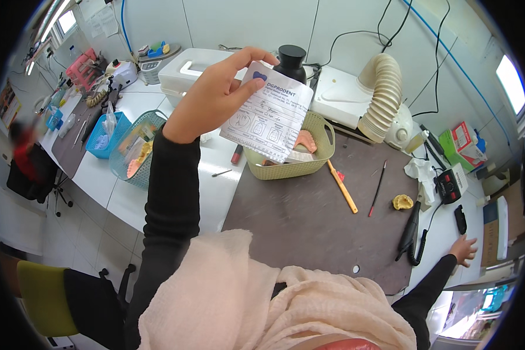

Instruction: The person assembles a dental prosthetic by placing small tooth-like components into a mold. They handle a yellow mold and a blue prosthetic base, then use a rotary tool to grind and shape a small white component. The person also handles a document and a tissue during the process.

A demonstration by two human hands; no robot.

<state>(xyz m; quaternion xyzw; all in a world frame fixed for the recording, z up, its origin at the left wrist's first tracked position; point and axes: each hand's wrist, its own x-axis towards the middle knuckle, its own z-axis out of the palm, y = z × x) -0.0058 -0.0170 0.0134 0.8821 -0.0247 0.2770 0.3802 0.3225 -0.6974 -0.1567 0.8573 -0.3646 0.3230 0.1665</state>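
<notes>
A printed paper form [271, 116] with handwriting and small tooth diagrams is pinched between the thumb and fingers of my left hand [213, 96]. It hangs over an olive-green plastic basket [286, 171] and hides part of the basket's inside. A pink dental model [305, 142] shows in the basket beside the paper. Far to the right, my right hand [464, 251] is stretched out over the table's side, fingers spread, holding nothing. Closest to it lies a small black object [460, 220], whose kind I cannot make out.
On the brown mat [297, 227] lie a yellow-handled tool [342, 188], a thin brush-like stick [378, 189], a yellow dental cast [402, 202] and a black corded handpiece [410, 230]. A ribbed hose [385, 96] stands behind. Blue baskets [135, 153] are left; another person sits far left.
</notes>
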